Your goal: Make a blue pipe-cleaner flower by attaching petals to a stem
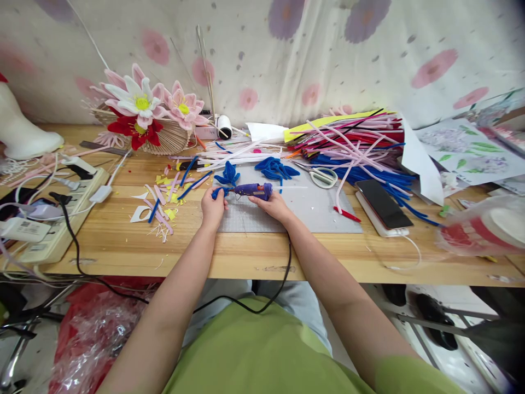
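My right hand (271, 206) is closed round the handle of a blue glue gun (253, 190), with a clear glue stick sticking out of its rear end. Its nozzle points left at a small blue pipe-cleaner piece (220, 192), pinched in the fingers of my left hand (213, 209). Whether the tip touches the piece is too small to tell. Just behind lie a blue pipe-cleaner petal shape (228, 174) and a bunch of further blue petals (275, 167). All this is over a grey cutting mat (328, 216).
Scissors (322, 176), a red pen (348, 214), and a phone (383, 203) lie right. Bundled pipe cleaners (353, 137) spread behind. Scraps (162, 205), a power strip (65, 219) and a fan with fuzzy flowers (164, 134) are left. The gun's black cord (262, 311) hangs over my lap.
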{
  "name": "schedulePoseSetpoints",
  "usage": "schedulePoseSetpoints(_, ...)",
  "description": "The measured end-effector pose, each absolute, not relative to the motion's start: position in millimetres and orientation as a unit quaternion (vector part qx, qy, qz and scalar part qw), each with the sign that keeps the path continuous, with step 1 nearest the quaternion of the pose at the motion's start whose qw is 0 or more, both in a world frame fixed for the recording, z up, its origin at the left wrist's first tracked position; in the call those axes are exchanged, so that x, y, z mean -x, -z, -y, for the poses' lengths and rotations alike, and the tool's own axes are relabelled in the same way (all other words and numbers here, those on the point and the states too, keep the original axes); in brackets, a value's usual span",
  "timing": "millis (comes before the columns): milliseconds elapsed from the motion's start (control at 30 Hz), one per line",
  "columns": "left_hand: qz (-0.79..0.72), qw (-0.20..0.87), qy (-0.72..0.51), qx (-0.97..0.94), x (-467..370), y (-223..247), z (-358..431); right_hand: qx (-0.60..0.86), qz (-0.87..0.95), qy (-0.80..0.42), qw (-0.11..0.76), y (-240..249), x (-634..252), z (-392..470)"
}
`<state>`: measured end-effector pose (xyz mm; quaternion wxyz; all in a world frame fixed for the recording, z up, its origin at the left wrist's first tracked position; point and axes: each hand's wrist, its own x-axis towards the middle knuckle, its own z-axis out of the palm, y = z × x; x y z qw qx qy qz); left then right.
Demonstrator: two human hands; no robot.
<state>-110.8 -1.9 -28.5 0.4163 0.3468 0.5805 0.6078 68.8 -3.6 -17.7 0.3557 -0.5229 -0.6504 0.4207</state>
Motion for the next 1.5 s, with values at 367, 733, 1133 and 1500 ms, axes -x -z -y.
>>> schedulePoseSetpoints(367,-0.581,0.417,-0.607,-0.346,111.8,28.3,1.8,0.542,0.637,-0.421,0.350,15.2,-70.4,3.9)
schedulePoseSetpoints(733,-0.570,0.424,-0.616,-0.340,112.3,28.3,2.3,0.541,0.642,-0.411,0.356,17.7,-71.3,1.7)
schedulePoseSetpoints(1133,-0.548,0.447,-0.633,-0.313,113.2,27.2,0.6,0.534,0.647,-0.409,0.359,20.0,-70.1,0.4)
schedulePoseSetpoints(1500,-0.534,0.474,-0.635,-0.293,112.3,18.4,3.4,0.543,0.637,-0.405,0.367,13.3,-72.4,4.1)
